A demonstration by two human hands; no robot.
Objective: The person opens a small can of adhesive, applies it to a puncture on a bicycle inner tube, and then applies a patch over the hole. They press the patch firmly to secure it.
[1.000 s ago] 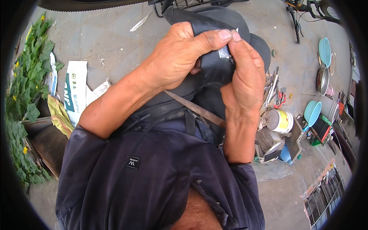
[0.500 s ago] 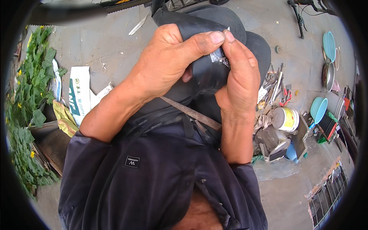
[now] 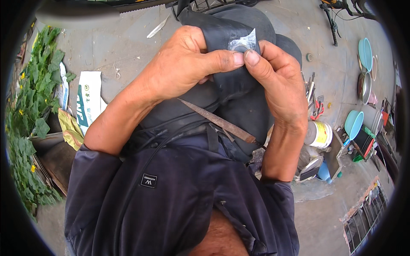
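A flattened black rubber inner tube [image 3: 232, 81] stretches over my lap between my hands. On it sits a small round dark patch with a silvery foil backing [image 3: 244, 41], one corner of the foil sticking up in a point. My left hand [image 3: 181, 66] grips the tube from the left, its thumb lying along the patch's near edge. From the right, my right hand [image 3: 282, 77] holds the tube, thumb tip beside the left thumb at the patch and fingers curled behind. A rusty, tapered file [image 3: 218, 121] lies across my lap below the hands.
Right on the ground are a white bucket [image 3: 318, 134], blue basins [image 3: 354, 123], a metal bowl [image 3: 364, 86] and scattered hand tools [image 3: 317, 106]. A roll of tape [image 3: 309, 56] lies nearer. At left are leafy plants [image 3: 34, 85] and a white bag [image 3: 89, 96]. Bicycle handlebars [image 3: 331, 25] show top right.
My hands have shifted, the right one moving right and down, so the foil-backed patch is uncovered. Both thumbs have slid down to its near edge. More of the file shows.
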